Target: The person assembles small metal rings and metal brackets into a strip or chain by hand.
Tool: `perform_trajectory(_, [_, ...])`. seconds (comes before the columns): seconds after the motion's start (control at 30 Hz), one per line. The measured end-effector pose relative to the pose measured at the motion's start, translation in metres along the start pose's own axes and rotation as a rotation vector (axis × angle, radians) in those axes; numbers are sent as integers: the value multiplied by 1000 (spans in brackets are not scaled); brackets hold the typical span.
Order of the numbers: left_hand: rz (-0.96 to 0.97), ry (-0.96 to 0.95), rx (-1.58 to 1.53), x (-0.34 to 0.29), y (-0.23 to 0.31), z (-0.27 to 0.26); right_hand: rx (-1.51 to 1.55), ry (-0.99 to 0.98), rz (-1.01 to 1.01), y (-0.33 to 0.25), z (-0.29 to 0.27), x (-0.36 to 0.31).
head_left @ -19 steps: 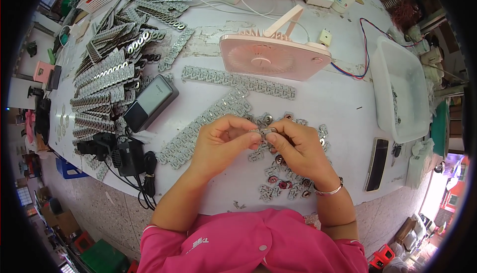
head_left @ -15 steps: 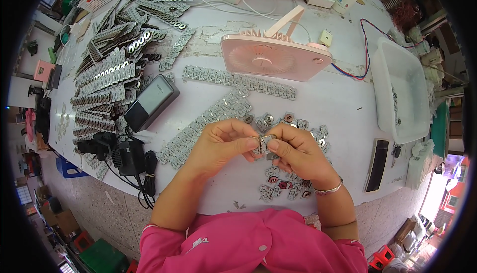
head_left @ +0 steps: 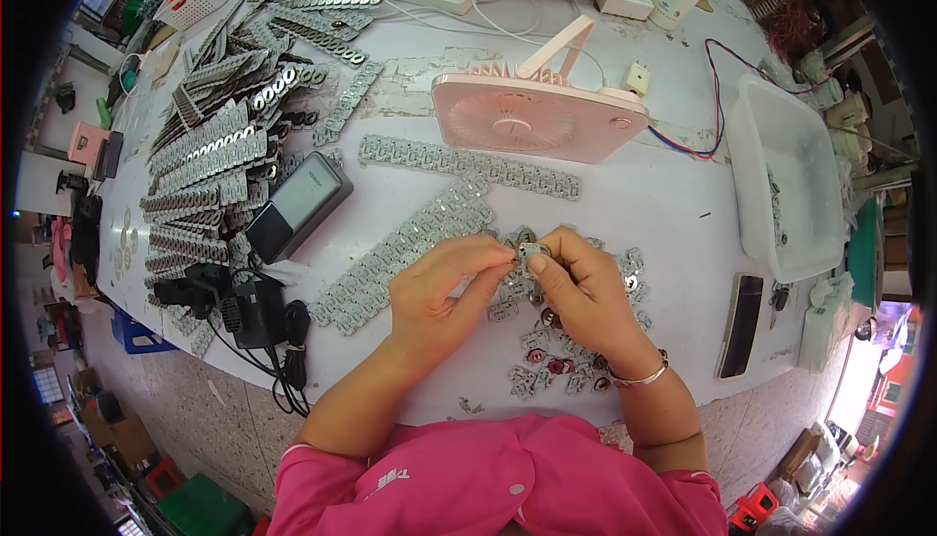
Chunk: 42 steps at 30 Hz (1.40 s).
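Note:
Between the thumb and forefinger of my right hand [head_left: 590, 292] is a small, flat, silvery metal part [head_left: 530, 250]. My left hand [head_left: 441, 290] is pinched, its thumb and fingertips meeting just left of that part; whatever lies in the pinch is too small to make out. Under and around my hands, loose metal parts [head_left: 527, 380] of the same grey kind are scattered, some with dark red round pieces [head_left: 556, 366]. Left of them, joined strips of grey metal parts [head_left: 400, 253] lie side by side in a slanted block.
A pink fan [head_left: 537, 116] stands beyond my hands, behind a single strip [head_left: 468, 160]. Many strips are heaped at left [head_left: 210, 145], near a power bank [head_left: 299, 206] and black adapters [head_left: 256, 309]. At right are a white tub [head_left: 789, 258] and a phone [head_left: 741, 326].
My left fingertips have drawn slightly apart from the metal part, and the fingers lie straighter together. The right hand still holds the part, now a little higher.

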State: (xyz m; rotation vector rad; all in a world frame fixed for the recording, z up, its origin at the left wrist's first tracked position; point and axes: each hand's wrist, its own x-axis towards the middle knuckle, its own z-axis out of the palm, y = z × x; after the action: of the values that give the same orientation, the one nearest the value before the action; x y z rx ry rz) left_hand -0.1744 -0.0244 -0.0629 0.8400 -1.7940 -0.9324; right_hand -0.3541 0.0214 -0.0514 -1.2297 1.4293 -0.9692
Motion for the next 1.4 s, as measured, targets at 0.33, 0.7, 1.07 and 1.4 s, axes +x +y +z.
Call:
perform_trajectory(0.33, [52,56,-38,0,-6,1,276,44,121,-4,7,-2])
perform_trajectory(0.7, [-47,-53,-48,0,-8,-3,145,28,123,-6,1,2])
perform_trajectory(1.07, [-371,-148,-419,-1,-5,-3,-145,-11,-54,-15,-18,-4])
perform_trajectory(1.4, [-565,-219,-758,-5,-2,-12,295,-278,166,-10,-11,-1])
